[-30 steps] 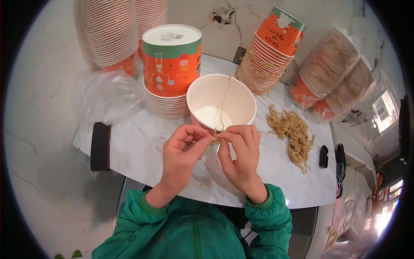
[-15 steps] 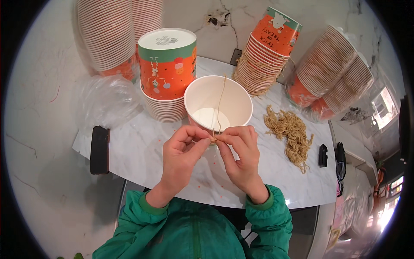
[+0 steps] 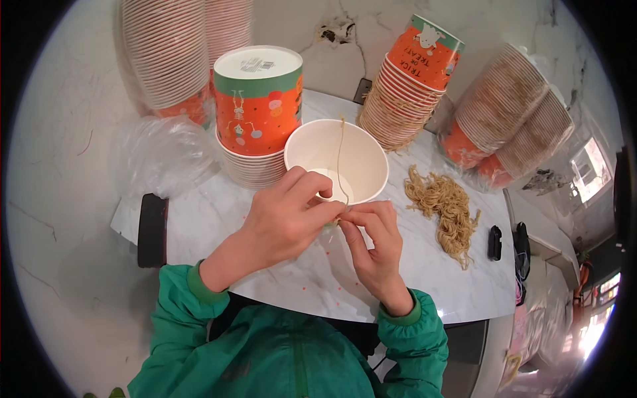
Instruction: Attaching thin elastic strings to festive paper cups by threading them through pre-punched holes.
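A white paper cup point(image 3: 363, 156) stands upright in the middle of the marble table point(image 3: 285, 278). A thin tan string point(image 3: 339, 159) runs from its far rim across the opening to its near rim. My left hand point(image 3: 282, 222) and my right hand point(image 3: 375, 242) meet at the cup's near rim, and both pinch the string's end between thumb and fingers. The fingertips touch each other there. Green jacket sleeves cover both forearms.
A stack of orange printed cups point(image 3: 257, 106) stands left of the white cup, another stack point(image 3: 408, 86) leans behind it. Bagged cup stacks point(image 3: 511, 126) lie at the right, more stacks point(image 3: 166, 53) at the far left. A pile of tan strings point(image 3: 444, 209) lies to the right.
Both hands stay pinched on the string at the cup's near rim, with only small finger movements. The cup has not moved.
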`<state>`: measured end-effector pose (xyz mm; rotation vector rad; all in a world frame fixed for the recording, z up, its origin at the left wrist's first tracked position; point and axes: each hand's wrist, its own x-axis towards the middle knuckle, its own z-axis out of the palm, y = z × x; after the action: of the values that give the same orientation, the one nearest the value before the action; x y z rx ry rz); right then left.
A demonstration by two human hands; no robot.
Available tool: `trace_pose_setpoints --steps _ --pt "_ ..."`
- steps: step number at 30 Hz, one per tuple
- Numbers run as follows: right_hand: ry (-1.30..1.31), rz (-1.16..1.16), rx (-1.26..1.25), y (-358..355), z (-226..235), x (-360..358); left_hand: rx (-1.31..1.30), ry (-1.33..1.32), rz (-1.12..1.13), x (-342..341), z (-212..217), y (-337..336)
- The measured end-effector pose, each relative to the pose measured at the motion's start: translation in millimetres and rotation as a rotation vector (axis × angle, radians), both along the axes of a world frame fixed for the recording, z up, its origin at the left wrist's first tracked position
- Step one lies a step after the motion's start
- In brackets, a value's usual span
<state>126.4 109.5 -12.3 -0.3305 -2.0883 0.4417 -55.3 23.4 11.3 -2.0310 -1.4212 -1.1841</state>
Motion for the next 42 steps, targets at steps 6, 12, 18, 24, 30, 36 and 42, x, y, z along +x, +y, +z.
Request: trace_pose_setpoints --steps 6,12,18,24,30,36,42 --pt "0.060 0.054 -0.227 1.2 -8.0 -0.1 0.030 -0.005 -0.056 -3.0 3.8 14.0" --pt "0.035 0.085 -0.302 -0.1 -5.5 -1.7 0.032 -0.169 -0.063 -4.4 -4.5 16.6" --pt "-0.009 0.080 -0.304 0.0 -5.0 0.0 0.019 -0.244 -0.060 -9.5 -7.4 18.5" --pt "-0.051 0.085 -0.294 0.4 -5.0 -0.9 0.032 -0.340 -0.056 -13.0 -11.6 21.1" --pt "-0.045 0.092 -0.275 0.1 -6.8 -1.4 -0.002 -0.397 -0.064 -10.9 -11.9 20.2" --pt "-0.032 0.118 -0.167 -0.4 -4.6 -2.6 -0.004 -0.494 -0.075 -8.1 -17.2 22.0" --pt "-0.002 0.092 -0.069 -5.6 1.7 -5.3 0.009 -0.378 -0.037 -10.2 -20.6 21.8"
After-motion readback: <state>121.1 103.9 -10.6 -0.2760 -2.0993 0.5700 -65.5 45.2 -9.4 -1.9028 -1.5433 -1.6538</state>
